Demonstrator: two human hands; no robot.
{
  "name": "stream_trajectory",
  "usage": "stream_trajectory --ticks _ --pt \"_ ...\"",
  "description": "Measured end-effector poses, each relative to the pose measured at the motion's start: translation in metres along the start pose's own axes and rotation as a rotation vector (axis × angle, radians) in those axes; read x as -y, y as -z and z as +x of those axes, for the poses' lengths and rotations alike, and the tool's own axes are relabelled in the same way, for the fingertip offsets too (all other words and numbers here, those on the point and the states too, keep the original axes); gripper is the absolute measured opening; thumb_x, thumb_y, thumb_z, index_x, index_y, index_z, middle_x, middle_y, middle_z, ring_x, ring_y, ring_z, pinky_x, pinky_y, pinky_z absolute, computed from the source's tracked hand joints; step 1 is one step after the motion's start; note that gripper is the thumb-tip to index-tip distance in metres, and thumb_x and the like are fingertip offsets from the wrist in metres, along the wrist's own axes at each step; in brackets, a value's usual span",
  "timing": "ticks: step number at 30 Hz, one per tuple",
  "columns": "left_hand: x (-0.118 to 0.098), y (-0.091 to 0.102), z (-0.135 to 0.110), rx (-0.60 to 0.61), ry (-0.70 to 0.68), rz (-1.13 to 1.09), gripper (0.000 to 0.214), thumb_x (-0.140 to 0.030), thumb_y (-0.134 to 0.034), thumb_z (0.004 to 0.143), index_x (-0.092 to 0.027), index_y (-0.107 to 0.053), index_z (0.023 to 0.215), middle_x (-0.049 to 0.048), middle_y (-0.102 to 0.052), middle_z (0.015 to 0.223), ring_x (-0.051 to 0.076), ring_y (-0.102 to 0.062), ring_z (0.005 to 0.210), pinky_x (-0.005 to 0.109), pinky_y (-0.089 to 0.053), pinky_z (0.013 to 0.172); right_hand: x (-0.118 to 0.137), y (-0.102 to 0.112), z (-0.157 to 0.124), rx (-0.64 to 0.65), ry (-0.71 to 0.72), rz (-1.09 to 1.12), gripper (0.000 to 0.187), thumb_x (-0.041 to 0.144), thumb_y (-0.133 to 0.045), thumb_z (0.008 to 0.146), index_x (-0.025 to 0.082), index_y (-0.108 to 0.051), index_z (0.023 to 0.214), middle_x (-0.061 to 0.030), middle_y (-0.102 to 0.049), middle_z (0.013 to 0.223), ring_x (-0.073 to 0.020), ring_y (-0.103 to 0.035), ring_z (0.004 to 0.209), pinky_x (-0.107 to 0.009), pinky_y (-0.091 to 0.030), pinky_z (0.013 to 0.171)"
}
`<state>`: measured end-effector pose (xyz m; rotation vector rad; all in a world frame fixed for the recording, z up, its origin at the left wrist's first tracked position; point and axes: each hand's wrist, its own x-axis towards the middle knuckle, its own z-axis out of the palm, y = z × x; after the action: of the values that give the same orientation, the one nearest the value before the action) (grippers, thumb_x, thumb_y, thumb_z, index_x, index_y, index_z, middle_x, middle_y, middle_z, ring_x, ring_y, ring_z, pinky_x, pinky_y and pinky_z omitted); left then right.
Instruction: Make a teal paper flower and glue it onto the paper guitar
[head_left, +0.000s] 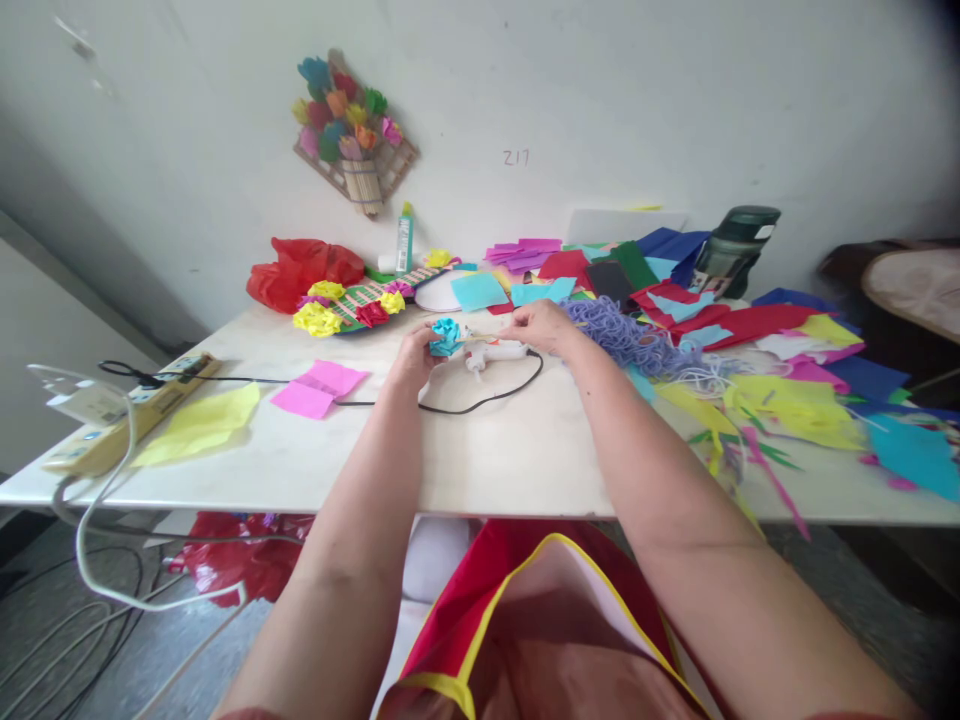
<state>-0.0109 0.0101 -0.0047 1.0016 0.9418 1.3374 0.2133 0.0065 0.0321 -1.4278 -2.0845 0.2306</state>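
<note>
Currently, mid-frame, I see the left hand (pixel 412 354) curled around a crumpled turquoise paper flower (pixel 446 338), seemingly shaped; the right hand (pixel 541 325) pinches a thin pale stick (pixel 481 338). Centre-left, square pink paper (pixel 319 388) looks unworked.

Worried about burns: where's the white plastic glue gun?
In the head view, the glue gun lies at centre by the right hand, right of the crumpled blue paper.

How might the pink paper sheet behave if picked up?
The pink paper sheet looks thin and creased, so it is probably light and floppy. It may lift freely, since the black cable appears to pass beneath it.
</note>
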Motion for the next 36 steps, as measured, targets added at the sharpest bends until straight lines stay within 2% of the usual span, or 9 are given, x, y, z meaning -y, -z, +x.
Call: stream_trajectory --ticks 8,25,36 --pt "-0.0004 -0.0010 -0.0002 -0.011 0.019 -0.013 0.021 -0.016 -0.053 0.054 -0.017 -0.054 0.075 -0.0026 -0.053 0.057 0.009 -0.050 0.047 0.018 -0.039 0.039 0.0010 -0.0013 0.0003 0.001 0.000 -0.030 0.028 0.043 -0.067 0.069 0.017 -0.067 0.058 0.0016 -0.058 0.056 -0.0104 -0.048 0.058 -0.024 -0.027 0.054" --pt "0.0041 0.0020 0.0045 -0.022 0.019 0.000 0.025 -0.018 -0.059 0.051 -0.017 -0.057 0.076 -0.0017 -0.056 0.058 0.010 -0.052 0.049 0.020 -0.041 0.038 0.0042 0.0000 -0.0009 -0.095 0.023 -0.136 0.021 0.041 -0.069 0.069 0.020 -0.072 0.068 0.0000 -0.068 0.067 -0.0136 -0.058 0.067 -0.023 -0.035 0.059" --pt "0.0050 0.0025 0.0061 -0.030 0.031 -0.013 0.022 -0.017 -0.058 0.053 -0.017 -0.055 0.075 -0.0020 -0.056 0.058 0.010 -0.052 0.049 0.020 -0.040 0.038 0.0088 0.0028 -0.0036 -0.103 0.030 -0.131 0.017 0.037 -0.071 0.068 0.020 -0.072 0.068 -0.0002 -0.069 0.069 -0.0138 -0.060 0.068 -0.024 -0.036 0.059"
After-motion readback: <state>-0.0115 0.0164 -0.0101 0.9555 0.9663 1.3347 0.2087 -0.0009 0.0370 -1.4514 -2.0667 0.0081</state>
